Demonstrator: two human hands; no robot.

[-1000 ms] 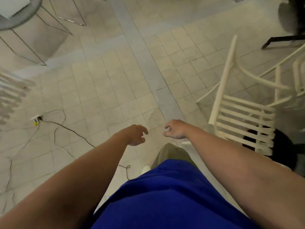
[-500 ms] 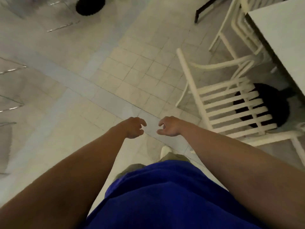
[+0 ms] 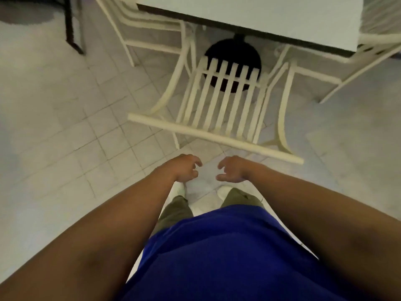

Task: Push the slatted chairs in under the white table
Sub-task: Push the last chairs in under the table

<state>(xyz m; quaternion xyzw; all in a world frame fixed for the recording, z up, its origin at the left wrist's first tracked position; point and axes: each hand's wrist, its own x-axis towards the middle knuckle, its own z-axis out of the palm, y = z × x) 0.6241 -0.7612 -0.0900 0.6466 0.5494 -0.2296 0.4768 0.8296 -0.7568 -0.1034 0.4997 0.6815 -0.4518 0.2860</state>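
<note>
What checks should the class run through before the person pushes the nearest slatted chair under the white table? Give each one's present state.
1. Hands free: left hand and right hand are open and hold nothing. Ok.
2. Hands on the top rail of the slatted chair: neither touches it. Not ok.
3. Chair faces the white table, seat towards it. Ok.
4. Path under the table: the black round base lies ahead of the seat; whether it will block is unclear. Cannot tell.
5. Side clearance: neighbouring chairs stand at left and right, close to the armrests. Cannot tell.
</note>
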